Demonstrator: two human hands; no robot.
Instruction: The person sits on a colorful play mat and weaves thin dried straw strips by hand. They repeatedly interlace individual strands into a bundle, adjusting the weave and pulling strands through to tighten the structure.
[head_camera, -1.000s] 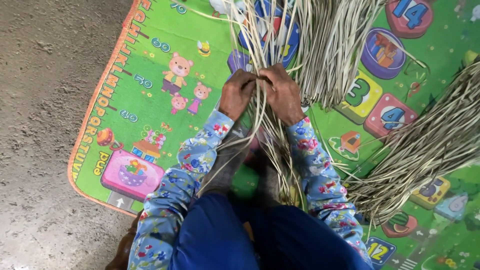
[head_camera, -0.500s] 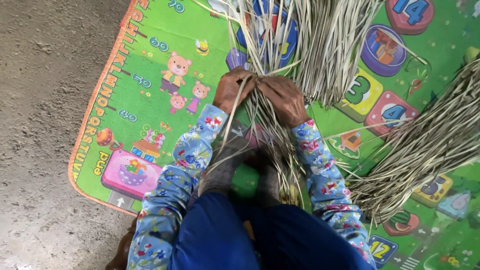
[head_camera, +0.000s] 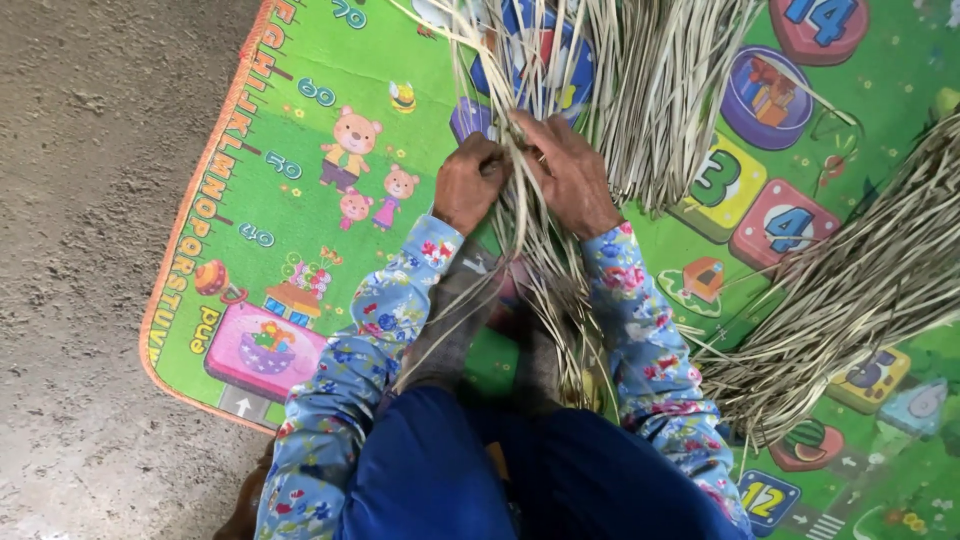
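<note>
Both hands, left hand (head_camera: 470, 185) and right hand (head_camera: 572, 172), apparently pinch straw strips (head_camera: 530, 240).

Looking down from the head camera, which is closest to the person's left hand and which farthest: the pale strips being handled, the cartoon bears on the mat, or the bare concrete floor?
From the left hand:
1. Pale strips, gripped in that hand.
2. Cartoon bears, printed on the mat to its left in the picture.
3. Concrete floor, beyond the mat's orange edge, far left.

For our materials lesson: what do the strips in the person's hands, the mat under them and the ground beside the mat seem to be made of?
Strips: probably dried palm leaf or reed, matte; pale, thin, flat and bent.
Mat: likely foam or vinyl, smooth with a slight sheen; bright printed pictures, orange edge.
Ground: looks like rough concrete or packed earth; grey, gritty and dull.
</note>
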